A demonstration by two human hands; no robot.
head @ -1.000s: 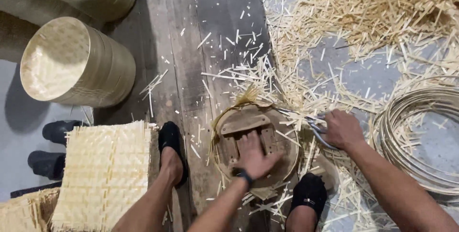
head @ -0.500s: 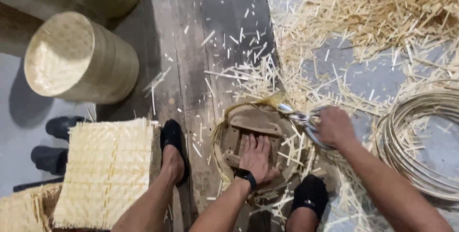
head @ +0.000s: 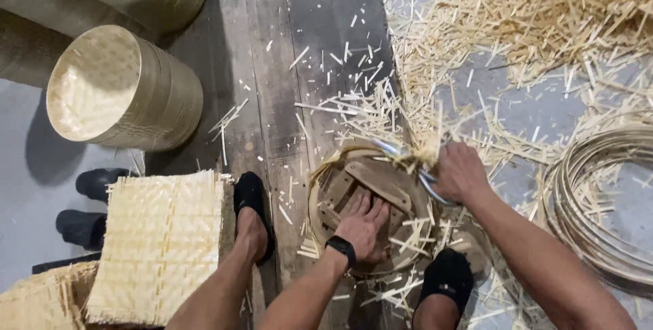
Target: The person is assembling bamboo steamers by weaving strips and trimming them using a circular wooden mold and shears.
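Round wooden form [head: 371, 197] lies flat on the dark floorboards [head: 272, 99] between the person's two feet, a woven bamboo piece beneath it with strip ends sticking out past the rim; left hand [head: 364, 224] pressed flat on the form, fingers spread, palm down, gripping nothing, a dark watch at the wrist; right hand [head: 459, 173] closed around the handles of metal shears [head: 408, 160], blades at the far edge of the form where a tuft of strips [head: 415, 146] stands up; judging by the rim, the near-left arc looks already cut close, while the far and right side carry long ends, so the trimming seems partly done, with a good stretch of edge left; exact share hard to tell, offcuts hide the right rim; both feet in black socks, one [head: 252, 211] left of the form, one [head: 445, 279] at its near right; loose cut strips [head: 517, 17] heaped thick over the floor to the upper right; coil of thin bamboo hoops [head: 598, 201] at the right edge; square woven mats [head: 160, 241] stacked at lower left; a finished round steamer stack [head: 122, 88] lying on its side at upper left; a pair of dark shoes [head: 85, 207] by the left edge
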